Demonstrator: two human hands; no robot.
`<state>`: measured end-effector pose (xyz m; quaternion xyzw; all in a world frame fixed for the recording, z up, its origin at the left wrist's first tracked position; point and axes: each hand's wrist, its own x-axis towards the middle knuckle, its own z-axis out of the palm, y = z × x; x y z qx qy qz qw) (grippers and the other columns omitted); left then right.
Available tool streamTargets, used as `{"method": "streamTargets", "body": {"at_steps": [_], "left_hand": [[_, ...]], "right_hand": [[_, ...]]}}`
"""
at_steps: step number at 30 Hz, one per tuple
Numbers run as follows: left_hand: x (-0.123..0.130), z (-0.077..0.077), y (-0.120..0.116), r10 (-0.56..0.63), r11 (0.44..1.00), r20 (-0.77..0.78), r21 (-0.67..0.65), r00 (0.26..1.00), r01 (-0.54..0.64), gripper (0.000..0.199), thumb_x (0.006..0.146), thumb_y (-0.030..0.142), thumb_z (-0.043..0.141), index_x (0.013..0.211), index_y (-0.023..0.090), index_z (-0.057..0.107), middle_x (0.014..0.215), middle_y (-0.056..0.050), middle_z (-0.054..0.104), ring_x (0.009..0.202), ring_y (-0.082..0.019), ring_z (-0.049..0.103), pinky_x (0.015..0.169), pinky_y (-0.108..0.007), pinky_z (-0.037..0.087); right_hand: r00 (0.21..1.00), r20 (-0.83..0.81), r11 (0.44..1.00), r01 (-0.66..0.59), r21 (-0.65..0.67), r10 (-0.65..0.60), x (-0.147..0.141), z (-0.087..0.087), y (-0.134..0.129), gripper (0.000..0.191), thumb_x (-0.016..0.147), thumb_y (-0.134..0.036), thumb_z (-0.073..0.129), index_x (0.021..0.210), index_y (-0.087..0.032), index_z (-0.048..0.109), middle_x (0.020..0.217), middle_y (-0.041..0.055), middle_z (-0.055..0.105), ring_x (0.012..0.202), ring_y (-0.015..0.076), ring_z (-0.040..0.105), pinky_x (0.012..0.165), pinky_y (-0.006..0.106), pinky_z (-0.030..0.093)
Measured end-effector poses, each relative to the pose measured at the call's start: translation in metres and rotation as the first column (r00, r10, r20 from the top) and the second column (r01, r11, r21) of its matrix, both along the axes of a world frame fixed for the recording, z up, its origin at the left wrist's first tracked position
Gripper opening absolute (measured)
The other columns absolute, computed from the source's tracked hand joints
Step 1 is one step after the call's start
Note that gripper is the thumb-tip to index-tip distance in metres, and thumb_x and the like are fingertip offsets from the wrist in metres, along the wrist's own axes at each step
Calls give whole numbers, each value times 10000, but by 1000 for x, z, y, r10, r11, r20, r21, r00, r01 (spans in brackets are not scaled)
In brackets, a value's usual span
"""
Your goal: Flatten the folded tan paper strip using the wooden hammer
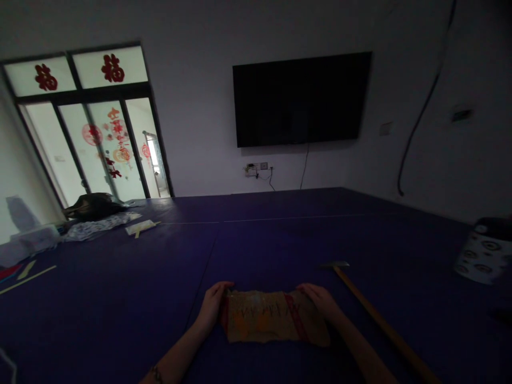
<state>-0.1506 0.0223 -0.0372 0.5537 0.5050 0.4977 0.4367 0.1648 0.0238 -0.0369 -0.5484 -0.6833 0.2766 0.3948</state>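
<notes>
A brown, rough-edged piece of what looks like coarse cloth [264,320], with red bands near its ends, orange patches and dark zigzag marks, lies spread low over the dark blue table. Its upper left corner is gripped by my left hand [216,304], fingers curled over the edge. My right hand [320,300] holds the upper right corner in the same way, with the thumb hidden. To the right of that hand lies a hammer [372,312] with a long wooden handle and a thin metal head, untouched by either hand.
The dark blue tabletop [264,245] has seams across it. A white patterned container [484,253] stands at the right. Back left are a dark bag [96,207], crumpled patterned cloth [100,226] and a clear plastic box [34,240]. A television [302,101] hangs on the wall.
</notes>
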Motion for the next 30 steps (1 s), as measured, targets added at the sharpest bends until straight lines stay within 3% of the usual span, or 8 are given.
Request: {"method": "streamTargets", "body": {"at_steps": [4,8,10,12,13,15,21,30], "left_hand": [[-3,19,-10,226,965,-39,145,973,-218,395,744,438,395,893,129,592,929,-92,610,906,-211,540,816,-330,396],[-4,31,-35,513,833,-162,331,843,-444,334,762,400,385,924,145,528,871,-90,580,833,-199,540,764,-323,422],[4,29,-56,471,842,-303,435,828,-320,293,775,386,386,896,164,533,790,-74,579,746,-185,550,706,-306,440],[18,22,-79,232,889,-547,456,805,53,246,778,354,413,871,185,565,764,-70,603,731,-180,566,714,-294,443],[27,18,-89,94,880,-676,400,731,257,237,775,335,435,913,198,571,794,-73,621,773,-189,574,749,-299,438],[44,11,-102,-5,862,-827,281,563,421,281,786,277,436,1046,220,527,887,-74,630,837,-199,575,768,-312,437],[68,4,-94,54,914,-951,169,304,368,300,786,211,462,1078,157,498,949,-110,607,874,-226,565,736,-331,444],[64,4,-77,159,881,-971,222,181,418,258,825,125,367,1029,155,523,939,-94,590,875,-205,535,712,-316,420]], "right_hand": [[1000,5,1000,-24,-12,24,-2,1,1,344,747,-388,380,766,-192,662,850,54,684,862,221,592,803,326,430],[1000,19,999,-22,-24,22,-4,3,1,328,722,-372,428,838,-165,654,886,75,677,880,221,590,810,335,432],[999,31,999,-28,-30,29,-4,5,0,320,712,-359,447,847,-156,654,878,79,678,877,220,593,803,331,437],[998,43,999,-37,-37,39,-4,6,0,304,703,-344,463,843,-155,655,869,77,680,865,216,598,787,321,444],[998,50,998,-41,-40,43,-5,7,-1,296,700,-337,467,840,-156,656,864,75,681,851,214,602,774,318,449],[997,64,998,-48,-49,51,-5,9,-1,284,699,-322,469,834,-157,657,848,70,683,816,208,611,745,314,458],[987,132,994,-78,-74,87,-3,19,-6,212,648,-264,516,736,-162,680,766,64,693,753,209,614,705,307,457],[963,201,953,-122,-279,182,3,30,-25,93,503,-159,576,485,-195,660,488,0,647,503,154,580,471,215,417]]}}
